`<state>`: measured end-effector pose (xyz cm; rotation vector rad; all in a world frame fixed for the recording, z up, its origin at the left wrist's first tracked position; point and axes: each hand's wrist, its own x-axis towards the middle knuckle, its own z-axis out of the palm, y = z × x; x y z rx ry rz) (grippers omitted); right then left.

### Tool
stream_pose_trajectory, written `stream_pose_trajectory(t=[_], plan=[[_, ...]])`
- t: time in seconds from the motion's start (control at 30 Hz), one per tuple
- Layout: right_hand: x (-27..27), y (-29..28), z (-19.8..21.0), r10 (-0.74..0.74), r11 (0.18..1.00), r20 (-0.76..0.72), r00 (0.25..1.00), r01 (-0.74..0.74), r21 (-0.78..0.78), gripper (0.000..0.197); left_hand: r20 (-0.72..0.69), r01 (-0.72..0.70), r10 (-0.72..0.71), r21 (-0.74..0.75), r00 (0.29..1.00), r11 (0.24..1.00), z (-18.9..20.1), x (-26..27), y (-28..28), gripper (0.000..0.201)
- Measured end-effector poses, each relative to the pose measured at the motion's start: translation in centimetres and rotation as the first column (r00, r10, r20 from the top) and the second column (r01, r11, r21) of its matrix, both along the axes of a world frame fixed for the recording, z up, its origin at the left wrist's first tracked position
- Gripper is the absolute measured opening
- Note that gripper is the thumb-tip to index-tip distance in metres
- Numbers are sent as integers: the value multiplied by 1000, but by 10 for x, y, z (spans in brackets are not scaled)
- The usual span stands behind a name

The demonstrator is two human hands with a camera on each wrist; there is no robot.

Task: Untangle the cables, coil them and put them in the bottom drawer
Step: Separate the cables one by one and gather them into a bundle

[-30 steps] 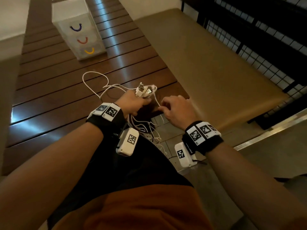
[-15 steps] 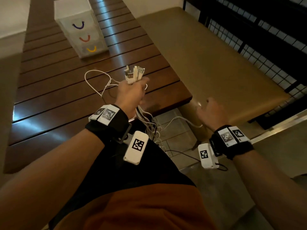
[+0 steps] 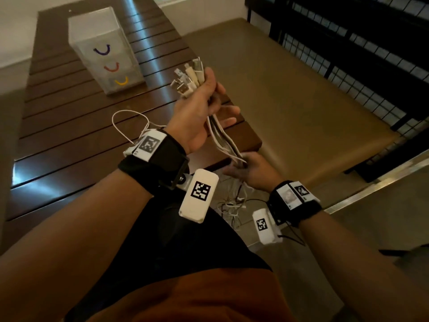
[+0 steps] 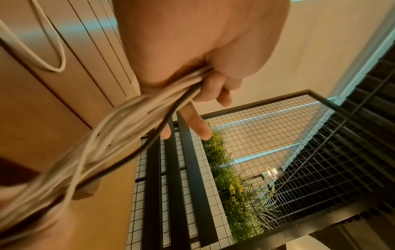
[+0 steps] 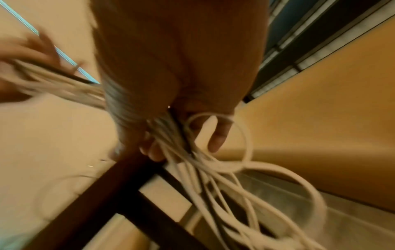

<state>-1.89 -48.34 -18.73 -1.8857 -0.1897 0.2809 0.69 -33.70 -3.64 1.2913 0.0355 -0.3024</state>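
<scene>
Centre of the head view: the left hand (image 3: pixel 197 112) is raised over the near end of the slatted wooden bench (image 3: pixel 69 135), fist wrapped round a bundle of cables (image 3: pixel 219 140). The plug ends (image 3: pixel 189 77) fan out above the fist, pointing toward the upper middle of the frame. From the left wrist view, the thumb side and upper fingers (image 4: pixel 213 88) are curled tight on the strands while two lower fingers stick out straighter; most of the strands are white, one is dark.

Lower and to the right, the right hand (image 3: pixel 251 173) grips the same bundle just beyond the bench's near edge, so the cables run taut and slanting between the two hands. The right wrist view, blurred, shows its fingers (image 5: pixel 218 137) curled round the strands, with loose white loops spilling out below toward the floor. That slack hangs in a tangle (image 3: pixel 232 205) at lower centre of the head view, between the two wrists.

One white loop (image 3: pixel 125 122) lies on the bench, left of the left wrist.

Upper left of the frame: the translucent drawer unit (image 3: pixel 104 49) stands on the bench, well apart from the hands, three drawers all closed, handles purple, red and yellow from top to bottom. The yellow-handled bottom drawer (image 3: pixel 121 81) holds no cables that I can make out.
</scene>
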Motion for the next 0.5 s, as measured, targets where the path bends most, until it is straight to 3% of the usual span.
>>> stream_pose_trajectory(t=[0.13,0.23,0.33,0.5], plan=[[-1,-33,-42,18,952,-198,980,-77,-296,23,6,24,-24,-30,1000,999,4,3,3,38],[-8,-51,-69,-44,900,-289,956,-87,-426,36,41,7,-8,12,999,1000,6,7,5,38],[-15,-60,-70,-158,960,-332,930,66,-273,22,58,1,-4,41,998,999,8,12,10,36],[-10,-48,-36,-272,957,-187,944,286,52,9,59,19,-21,25,998,999,2,13,8,37]])
